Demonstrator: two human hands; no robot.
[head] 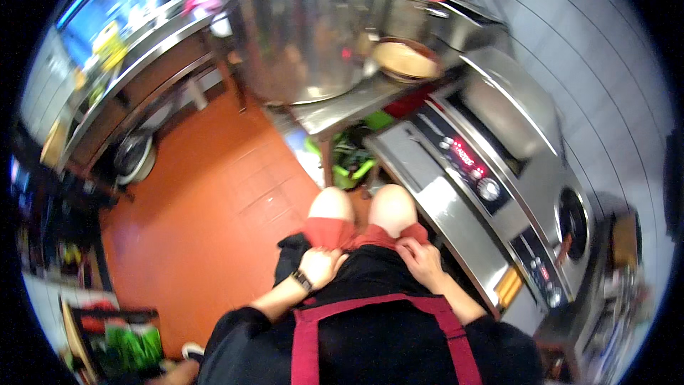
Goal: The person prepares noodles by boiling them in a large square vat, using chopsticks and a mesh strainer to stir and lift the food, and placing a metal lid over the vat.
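My left hand (320, 267), with a dark watch (302, 280) on its wrist, lies on my lap against the black apron (368, 272). Its fingers are bent onto the cloth. Across from it, my right hand (422, 263) touches the apron's edge and the hem of the red shorts (331, 231), fingers curled. Whether either hand grips the fabric is hard to tell. Maroon straps (305, 342) run over my black top. Both bare knees show beyond the shorts.
Close on the right stands a steel induction cooker (438, 208) with a lit red display and a wok-shaped hood. Ahead, a huge steel pot (304, 37) stands by a steel table (342, 112), above a green basket (352, 174). A shoe (192, 352) lies at lower left on the orange tiled floor (187, 256).
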